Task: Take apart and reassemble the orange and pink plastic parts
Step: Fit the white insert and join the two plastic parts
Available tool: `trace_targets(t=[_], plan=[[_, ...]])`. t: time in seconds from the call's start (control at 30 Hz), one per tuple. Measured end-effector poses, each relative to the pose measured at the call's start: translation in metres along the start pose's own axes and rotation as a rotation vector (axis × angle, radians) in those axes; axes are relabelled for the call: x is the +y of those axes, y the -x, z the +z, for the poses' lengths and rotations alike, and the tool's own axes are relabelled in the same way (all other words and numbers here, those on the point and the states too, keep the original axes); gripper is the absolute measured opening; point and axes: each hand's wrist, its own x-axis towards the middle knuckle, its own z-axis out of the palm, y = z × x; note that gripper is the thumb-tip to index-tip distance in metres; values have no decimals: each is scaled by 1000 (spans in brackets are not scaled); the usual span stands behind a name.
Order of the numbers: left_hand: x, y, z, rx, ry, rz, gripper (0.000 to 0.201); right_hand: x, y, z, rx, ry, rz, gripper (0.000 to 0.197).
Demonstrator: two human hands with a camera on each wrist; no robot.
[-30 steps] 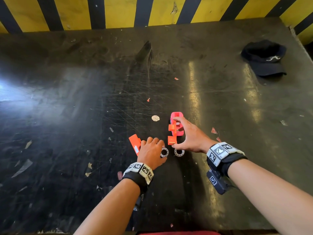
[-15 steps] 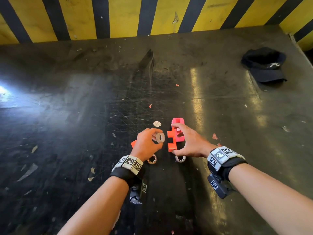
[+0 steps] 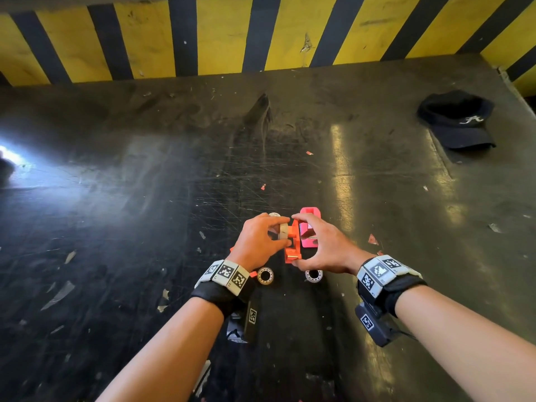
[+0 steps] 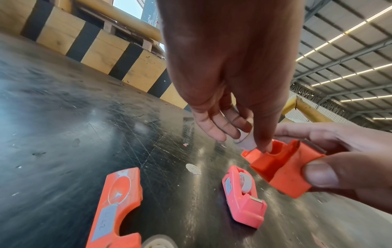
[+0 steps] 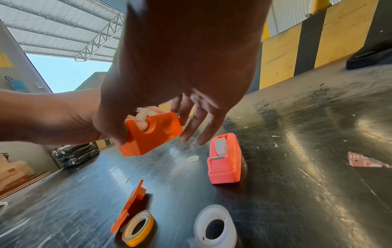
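My right hand (image 3: 322,246) grips the orange tape-dispenser body (image 3: 293,246) between thumb and fingers, lifted a little off the black table (image 3: 145,227). My left hand (image 3: 256,242) pinches a small white tape roll (image 3: 283,231) and holds it against the open slot of the orange body (image 4: 284,169). The roll (image 5: 144,114) sits partly inside the body (image 5: 152,134). A pink dispenser (image 3: 309,232) stands on the table just beyond, with a white roll in it (image 5: 220,147). A flat orange cover (image 4: 114,208) lies on the table under my left wrist.
Two loose tape rolls lie near my wrists, a yellowish one (image 5: 137,228) and a whitish one (image 5: 214,226). A dark cap (image 3: 456,120) lies at the far right. A yellow-and-black striped wall (image 3: 261,33) bounds the table's far edge. Paper scraps (image 3: 372,239) are scattered about.
My left hand lifted a white roll off the table and carried it right, up to the orange body. My right hand kept its hold on the orange body.
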Motion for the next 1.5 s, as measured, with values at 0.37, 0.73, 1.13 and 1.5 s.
trace_targets(t=[0.37, 0.73, 1.13, 1.5], plan=[[0, 4, -9, -69, 88, 13, 58, 0, -2, -4, 13, 15, -21, 101], [-9, 5, -11, -55, 217, -50, 51, -3, 0, -5, 5, 57, -28, 100], [0, 4, -6, -71, 234, -62, 50, -1, 4, -9, -13, 37, -1, 98], [-9, 0, -10, -211, 389, -26, 65, -2, 0, -9, 13, 23, 0, 100]])
